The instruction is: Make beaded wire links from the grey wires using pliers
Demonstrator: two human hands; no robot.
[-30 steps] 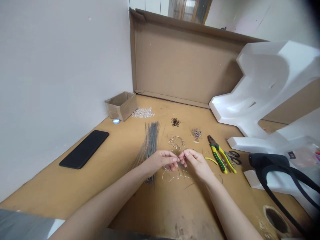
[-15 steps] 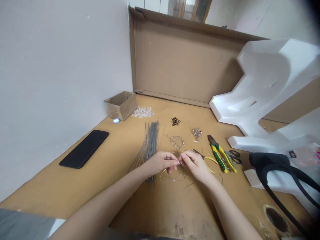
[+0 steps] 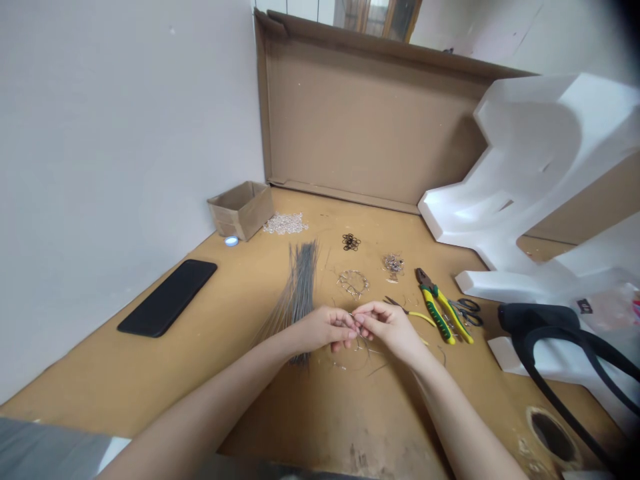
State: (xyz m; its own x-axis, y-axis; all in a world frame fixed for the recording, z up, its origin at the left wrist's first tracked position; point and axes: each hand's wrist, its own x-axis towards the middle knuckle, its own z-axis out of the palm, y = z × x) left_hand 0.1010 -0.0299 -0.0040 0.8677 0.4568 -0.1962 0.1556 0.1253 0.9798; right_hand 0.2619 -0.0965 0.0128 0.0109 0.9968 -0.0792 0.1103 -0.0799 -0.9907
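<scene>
**Both hands are meeting over a fine wire, just right of the grey wire bundle**

The fine wire (image 3: pixel 361 333) is sitting between the two sets of fingertips, near and to the right of the bundle of grey wires (image 3: pixel 303 293). Neither hand is standing nearer to it: the left hand (image 3: pixel 325 329) is pinching from the bundle's side, the right hand (image 3: pixel 389 327) from the far side, both with thumb and forefinger seemingly closed on it. Its long axis is hiding behind the fingers, so I cannot tell which way it is running.

The left forearm is slanting up from the near side, its wrist passing over the lower part of the bundle. The right forearm is leaning inward, well right of the bundle, and both sets of fingers are curling toward each other above the bench (image 3: pixel 320 427). Loose wire pieces are lying beneath the hands.

Farther out, a wire ring (image 3: pixel 367 285) is resting right of the bundle, beyond the fingertips. Farther right of the bundle, slim yellow-handled pliers (image 3: pixel 421 318) are lying beside the right hand, with green-and-yellow pliers (image 3: pixel 437 311) next to them.
</scene>
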